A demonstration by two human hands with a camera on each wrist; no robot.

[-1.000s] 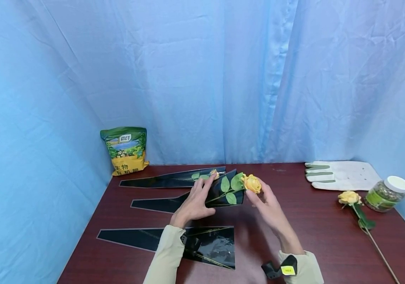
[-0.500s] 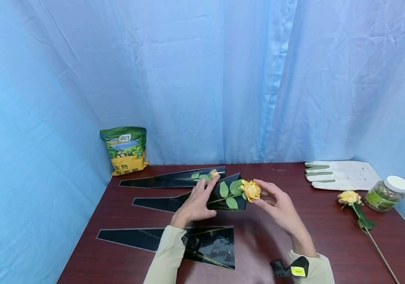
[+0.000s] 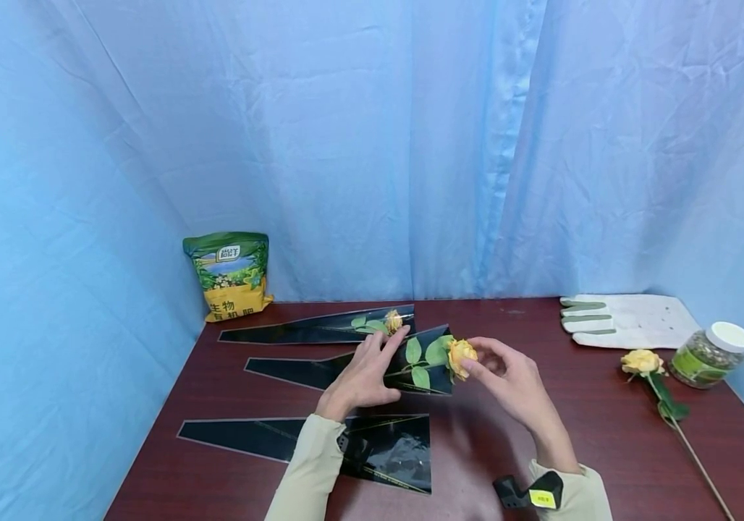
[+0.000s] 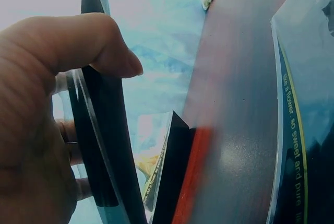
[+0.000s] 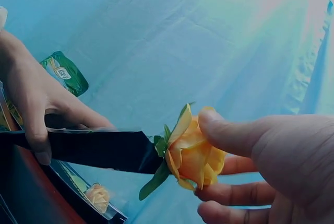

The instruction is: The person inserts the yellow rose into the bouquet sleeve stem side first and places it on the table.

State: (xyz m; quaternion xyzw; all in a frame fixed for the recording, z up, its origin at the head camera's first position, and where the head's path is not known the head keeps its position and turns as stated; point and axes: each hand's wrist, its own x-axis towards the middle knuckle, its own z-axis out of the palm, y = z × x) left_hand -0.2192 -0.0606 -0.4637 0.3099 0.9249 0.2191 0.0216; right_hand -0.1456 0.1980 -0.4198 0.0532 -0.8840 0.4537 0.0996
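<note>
head view: my right hand (image 3: 518, 383) pinches the rose (image 3: 460, 358) by its petals; left of those fingers lies the wrapper (image 3: 436, 385), gripped by my left hand (image 3: 362, 373). just past my left fingertips is a wrapped rose (image 3: 393, 320). left wrist view: my thumb is on one face of the wrapper, my other fingers behind it. right wrist view: my thumb presses the rose, just outside the wrapper's mouth.
</note>
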